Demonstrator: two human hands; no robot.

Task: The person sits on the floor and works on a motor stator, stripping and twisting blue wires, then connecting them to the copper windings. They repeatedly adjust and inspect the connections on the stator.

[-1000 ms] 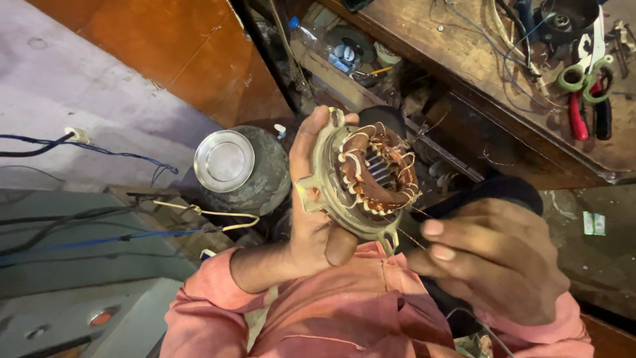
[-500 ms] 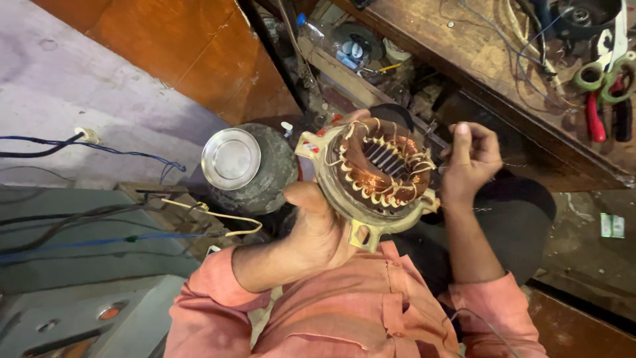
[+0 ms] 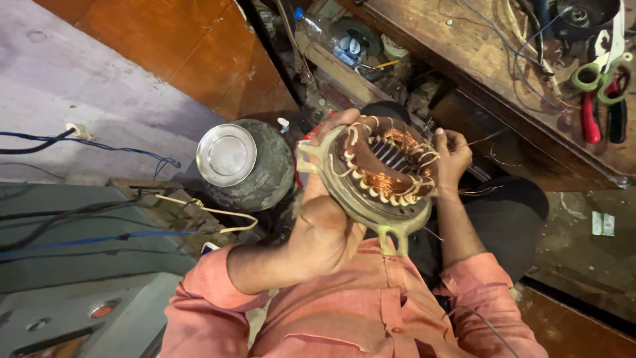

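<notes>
In the head view I could not see much of the left hand (image 3: 328,229): its palm was turned away from me, and only the thumb came up over the far rim of the motor stator (image 3: 384,176), so I judged it closed around the metal frame from below. The stator was held in front of the chest, tilted, its copper windings and pale lacing facing up. The right hand (image 3: 452,159) was partly hidden behind the stator's right edge; its fingers were curled tight against the windings, and thin copper wires stuck out beside it, but I could not tell which wire it pinched. Left of the stator stood a dark round pot with a shiny metal lid (image 3: 226,154). On the wooden bench (image 3: 490,73) at the top right, scissors with green handles (image 3: 599,69) were cut off by the frame edge. A small white label (image 3: 603,224) lay on the floor at the right, too small to read.
</notes>
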